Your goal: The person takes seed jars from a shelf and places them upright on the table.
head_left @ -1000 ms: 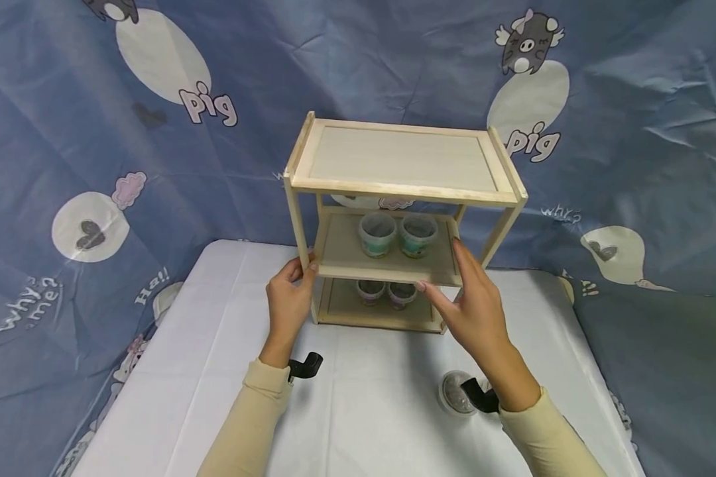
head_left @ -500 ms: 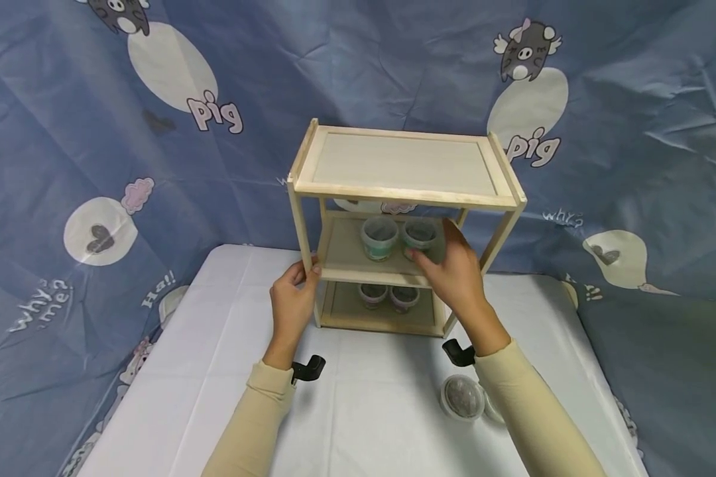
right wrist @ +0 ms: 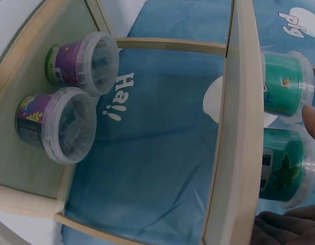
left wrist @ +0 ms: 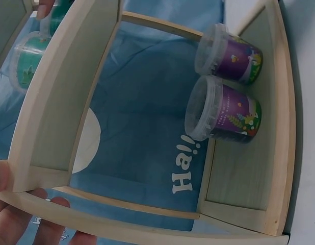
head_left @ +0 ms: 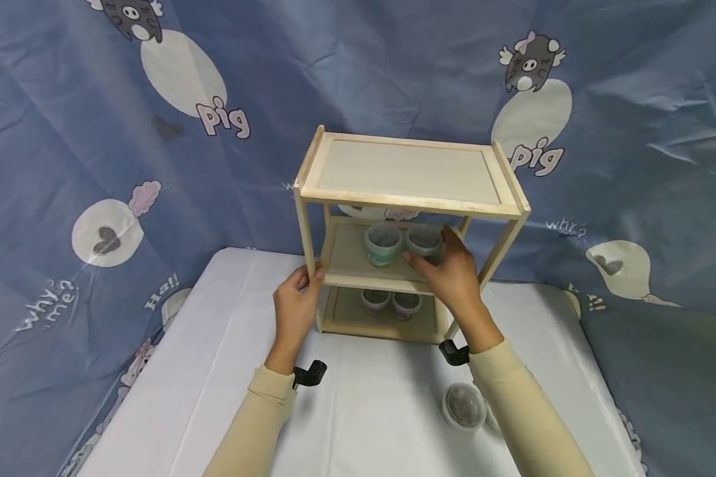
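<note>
Basically, left hand [head_left: 296,305] grips post [head_left: 305,232]; right hand [head_left: 453,278] half-curls round cup [head_left: 423,242] in its grasp; probably light, slick; pinch mid-side.

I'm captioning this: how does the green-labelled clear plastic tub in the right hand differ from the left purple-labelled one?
The green-labelled clear plastic tub is on the middle shelf; the left purple-labelled clear plastic tub is on the bottom shelf. The right hand holds the green tub; the purple tub is untouched. Both stand upright.
</note>
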`<action>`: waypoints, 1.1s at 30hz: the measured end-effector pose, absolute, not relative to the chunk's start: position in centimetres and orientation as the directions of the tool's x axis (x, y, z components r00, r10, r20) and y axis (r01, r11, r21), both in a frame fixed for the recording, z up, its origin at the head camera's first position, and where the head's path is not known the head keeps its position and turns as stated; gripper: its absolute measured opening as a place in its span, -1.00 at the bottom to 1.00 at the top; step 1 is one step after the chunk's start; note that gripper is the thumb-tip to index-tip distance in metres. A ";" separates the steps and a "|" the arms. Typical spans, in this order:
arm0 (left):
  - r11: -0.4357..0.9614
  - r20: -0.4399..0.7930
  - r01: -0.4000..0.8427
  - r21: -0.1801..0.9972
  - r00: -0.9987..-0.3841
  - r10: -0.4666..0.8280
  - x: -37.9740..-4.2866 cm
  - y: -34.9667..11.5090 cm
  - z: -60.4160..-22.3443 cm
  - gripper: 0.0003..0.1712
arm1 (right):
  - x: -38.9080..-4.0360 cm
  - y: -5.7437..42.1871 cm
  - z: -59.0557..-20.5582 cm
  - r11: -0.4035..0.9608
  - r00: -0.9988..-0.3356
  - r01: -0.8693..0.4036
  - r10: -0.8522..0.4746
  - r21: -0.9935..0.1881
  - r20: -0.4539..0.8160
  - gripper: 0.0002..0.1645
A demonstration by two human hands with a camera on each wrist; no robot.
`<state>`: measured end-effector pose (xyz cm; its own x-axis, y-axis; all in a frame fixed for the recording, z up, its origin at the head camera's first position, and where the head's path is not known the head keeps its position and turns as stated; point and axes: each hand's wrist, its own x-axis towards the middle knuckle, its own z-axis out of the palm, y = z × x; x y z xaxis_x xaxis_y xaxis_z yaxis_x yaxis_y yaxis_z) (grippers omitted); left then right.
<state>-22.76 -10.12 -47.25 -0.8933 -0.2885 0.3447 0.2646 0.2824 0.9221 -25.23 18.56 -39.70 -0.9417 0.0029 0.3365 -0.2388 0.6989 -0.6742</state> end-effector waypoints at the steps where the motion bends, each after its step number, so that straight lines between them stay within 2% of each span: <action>1: 0.279 0.351 0.273 0.921 -0.892 -0.286 -22.8 -10.1 -47.3 -0.71 | -25.2 18.6 -39.7 0.697 -0.943 -0.232 0.009 -0.679 0.331 0.15; 11: 0.266 0.343 0.268 0.926 -0.892 -0.294 -22.9 -10.0 -46.9 -0.73 | -25.6 18.3 -40.0 0.678 -0.955 -0.184 0.049 -0.712 0.294 0.11; 28: 0.271 0.349 0.269 0.924 -0.884 -0.312 -23.0 -10.4 -46.7 -0.73 | -26.1 17.7 -40.0 0.664 -0.945 -0.221 0.034 -0.714 0.324 0.03; 33: 0.264 0.322 0.246 0.933 -0.897 -0.301 -23.0 -10.1 -46.9 -0.73 | -25.6 18.1 -40.0 0.656 -0.951 -0.206 0.042 -0.726 0.308 0.03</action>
<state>-23.00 -10.08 -46.86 -0.8974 -0.3014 0.3222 0.2462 0.2638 0.9326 -25.63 18.08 -40.04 -0.9506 0.0425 0.3076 -0.2056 0.6561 -0.7262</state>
